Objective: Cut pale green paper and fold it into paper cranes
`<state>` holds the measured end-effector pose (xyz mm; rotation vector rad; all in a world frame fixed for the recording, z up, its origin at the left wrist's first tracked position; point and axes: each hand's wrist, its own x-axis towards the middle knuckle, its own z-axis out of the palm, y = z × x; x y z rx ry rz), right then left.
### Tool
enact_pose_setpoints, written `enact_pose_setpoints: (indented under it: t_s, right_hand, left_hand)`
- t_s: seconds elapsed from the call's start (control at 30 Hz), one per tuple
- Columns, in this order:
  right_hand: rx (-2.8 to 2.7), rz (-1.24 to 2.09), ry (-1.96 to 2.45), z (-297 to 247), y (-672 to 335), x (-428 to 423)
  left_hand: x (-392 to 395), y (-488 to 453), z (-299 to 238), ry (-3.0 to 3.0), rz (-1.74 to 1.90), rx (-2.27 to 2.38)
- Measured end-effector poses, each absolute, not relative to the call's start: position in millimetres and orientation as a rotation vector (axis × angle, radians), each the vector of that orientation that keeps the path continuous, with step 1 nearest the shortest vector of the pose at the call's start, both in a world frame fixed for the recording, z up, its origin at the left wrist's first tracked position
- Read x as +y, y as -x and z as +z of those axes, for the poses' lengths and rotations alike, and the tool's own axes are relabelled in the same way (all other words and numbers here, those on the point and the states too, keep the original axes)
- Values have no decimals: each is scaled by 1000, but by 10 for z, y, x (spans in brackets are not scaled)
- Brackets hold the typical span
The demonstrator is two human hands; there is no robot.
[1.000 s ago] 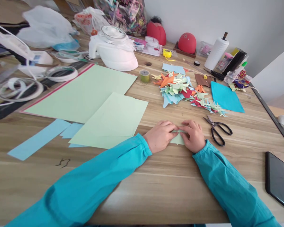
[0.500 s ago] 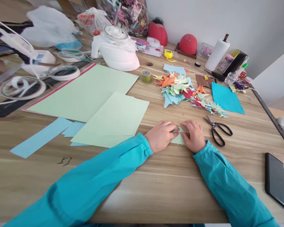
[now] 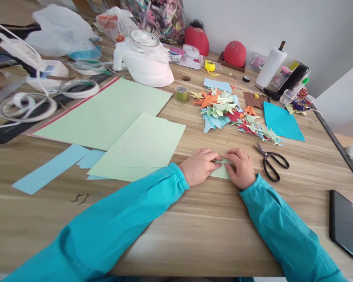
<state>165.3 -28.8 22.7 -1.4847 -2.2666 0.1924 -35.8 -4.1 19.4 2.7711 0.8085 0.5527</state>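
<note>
A small piece of light green paper (image 3: 220, 173) lies on the wooden table, partly folded, with my hands on either side of it. My left hand (image 3: 198, 166) grips its left part, thumb and fingers pinched near the fold. On the right edge my right hand (image 3: 240, 167) closes in the same way, fingertips almost meeting those of the left. Parts of the paper are hidden under the fingers. Black-handled scissors (image 3: 272, 160) rest to the right of my right hand. Beyond my hands is a heap of folded paper pieces (image 3: 220, 107) in orange, green, blue and red.
Large light green sheets (image 3: 144, 149) lie left of my hands, near blue paper strips (image 3: 51, 168). A spool of green thread (image 3: 181, 93) stands behind them. Turquoise paper (image 3: 283, 122) lies at back right, and a phone (image 3: 345, 225) at the right edge. Tape rolls (image 3: 79, 89) sit far left.
My left thumb and fingers have shifted slightly left along the paper, and a bit more of its lower left shows. My right hand stays nearly in place.
</note>
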Motion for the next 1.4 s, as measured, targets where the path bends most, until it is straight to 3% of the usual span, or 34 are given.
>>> enact_pose_setpoints:
  t_s: [0.4, 0.83, 1.4]
  right_hand:
    - [-2288, 123, 1456, 227, -1647, -300]
    - [-2459, -179, 1507, 312, -1534, -357]
    - [-2443, -226, 1643, 253, -1465, -391]
  left_hand:
    - [-129, 290, 270, -2954, 471, 862]
    - [-234, 196, 296, -3002, 482, 991]
    - [-343, 147, 242, -3057, 542, 1099]
